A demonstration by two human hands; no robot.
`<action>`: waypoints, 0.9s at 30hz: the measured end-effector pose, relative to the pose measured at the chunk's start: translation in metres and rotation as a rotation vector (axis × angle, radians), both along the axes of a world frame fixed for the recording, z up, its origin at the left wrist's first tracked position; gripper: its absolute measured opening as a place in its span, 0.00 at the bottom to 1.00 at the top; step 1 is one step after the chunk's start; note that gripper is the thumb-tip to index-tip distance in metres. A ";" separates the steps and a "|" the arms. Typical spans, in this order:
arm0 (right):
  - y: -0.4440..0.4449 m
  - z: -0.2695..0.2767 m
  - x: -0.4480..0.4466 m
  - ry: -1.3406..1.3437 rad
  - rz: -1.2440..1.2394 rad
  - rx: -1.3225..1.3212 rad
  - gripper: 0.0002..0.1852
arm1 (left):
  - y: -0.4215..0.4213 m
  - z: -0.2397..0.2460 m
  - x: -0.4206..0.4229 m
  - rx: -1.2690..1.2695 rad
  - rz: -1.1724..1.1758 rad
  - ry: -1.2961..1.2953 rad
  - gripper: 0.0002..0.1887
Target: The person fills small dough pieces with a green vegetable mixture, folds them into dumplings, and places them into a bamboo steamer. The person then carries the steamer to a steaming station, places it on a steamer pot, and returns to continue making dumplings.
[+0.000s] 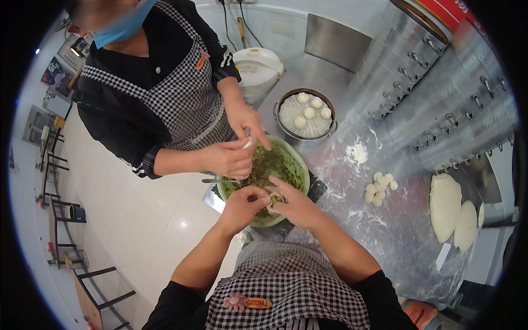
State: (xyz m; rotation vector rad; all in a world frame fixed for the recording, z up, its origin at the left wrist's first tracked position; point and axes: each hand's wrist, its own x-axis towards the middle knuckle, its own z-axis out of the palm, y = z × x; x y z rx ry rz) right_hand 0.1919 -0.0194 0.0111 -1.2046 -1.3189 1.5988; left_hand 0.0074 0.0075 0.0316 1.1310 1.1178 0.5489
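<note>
Both my hands are over the near part of a light green bowl (304, 181) of chopped green filling (264, 165). Between them is a partly gathered bun (275, 201), its dough wrapper still showing green filling at the top. My left hand (247, 206) pinches the wrapper's left edge between thumb and fingers. My right hand (295, 204) cups the bun from the right, its thumb at the filling. Across the bowl, a co-worker's hands (233, 159) hold a small piece of white dough (247, 143). A utensil handle (216, 180) sticks out over the bowl's left rim.
A round steamer tray (288, 132) with several shaped buns stands beyond the bowl. Small dough pieces (377, 189), loose flour (357, 153), two large dough slabs (445, 208) and a white scraper (443, 256) lie on the metal table (354, 247). Tall stacked metal steamers (445, 107) line the far right.
</note>
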 end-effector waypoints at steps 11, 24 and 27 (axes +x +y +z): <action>0.004 0.030 -0.001 -0.346 0.151 -0.002 0.38 | 0.000 0.008 0.001 0.074 -0.006 0.015 0.05; -0.004 0.015 0.002 0.271 -0.019 -0.228 0.24 | -0.005 0.024 0.005 0.180 0.012 -0.019 0.02; -0.003 0.022 0.004 0.104 0.069 -0.161 0.26 | -0.007 0.024 0.007 0.124 0.020 -0.066 0.04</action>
